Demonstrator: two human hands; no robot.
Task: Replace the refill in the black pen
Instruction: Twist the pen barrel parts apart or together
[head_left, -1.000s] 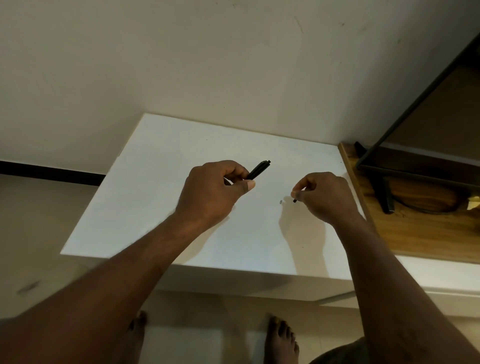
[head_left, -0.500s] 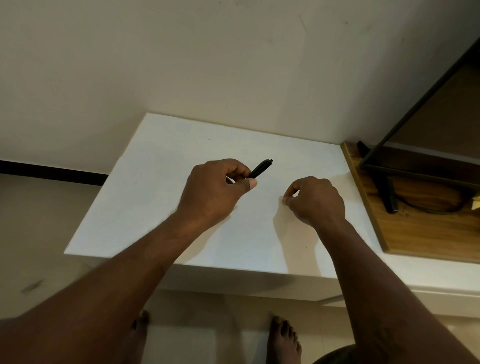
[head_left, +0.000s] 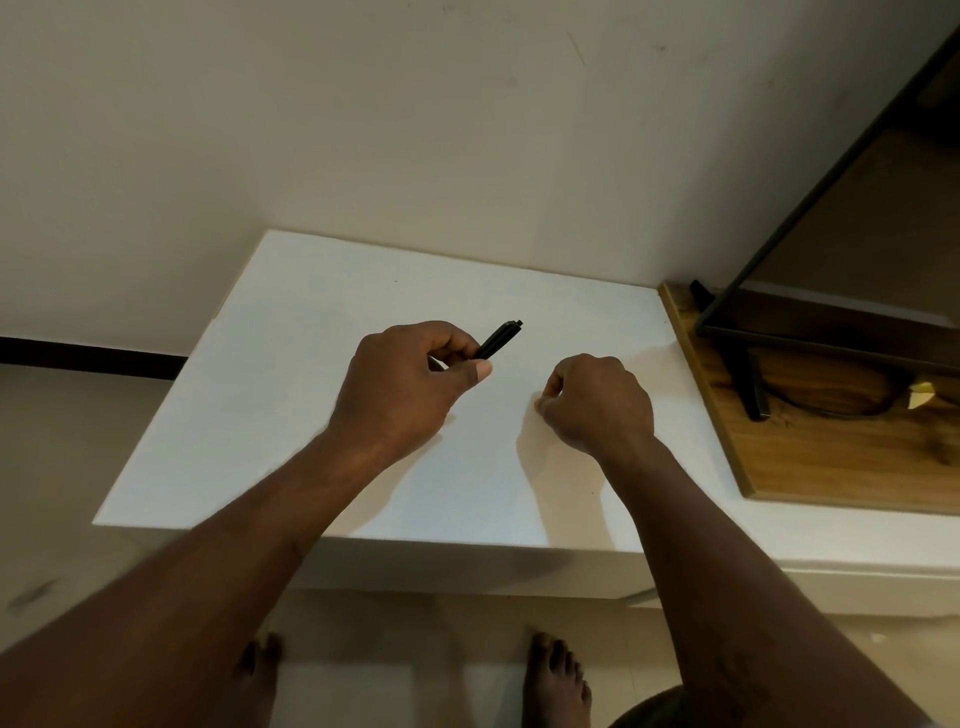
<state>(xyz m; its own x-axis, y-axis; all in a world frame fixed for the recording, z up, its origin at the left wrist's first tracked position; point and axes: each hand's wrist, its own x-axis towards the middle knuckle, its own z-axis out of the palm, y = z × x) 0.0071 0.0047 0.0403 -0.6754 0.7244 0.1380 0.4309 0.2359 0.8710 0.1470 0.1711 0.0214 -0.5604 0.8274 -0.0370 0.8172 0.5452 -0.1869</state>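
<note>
Across the middle of the view spreads the white tabletop (head_left: 311, 395), set against the wall (head_left: 363, 130) at twelve o'clock. It is a flat, pale surface, and I judge it was chosen so that small pen parts stay easy to find. At its three o'clock edge a wooden board (head_left: 841, 467) butts up, carrying a black metal frame (head_left: 779, 332) and a dark cable (head_left: 831, 413). The frame is cut off by the picture's edge, so what it belongs to cannot be told. Two bare feet (head_left: 556, 675) show on the floor at six o'clock, partly covered by the forearms.

The left hand (head_left: 405, 384), near the table's centre, grasps the black pen (head_left: 498, 340) between its thumb and curled fingers. The free end of the pen juts toward two o'clock. It is probably angled that way so the other hand can reach its opening. Most of the barrel is buried in the fist, so I cannot tell which end is showing or whether a refill sits inside.

The right hand (head_left: 597, 405) lies at about four o'clock from the pen, near it but not touching. It is lowered to the tabletop with its fingers curled and the thumb and forefinger tips drawn together at the surface, as if over some tiny part. Nothing is visible between those tips, so whether they pinch anything I cannot tell. No loose refill can be made out anywhere on the table.
</note>
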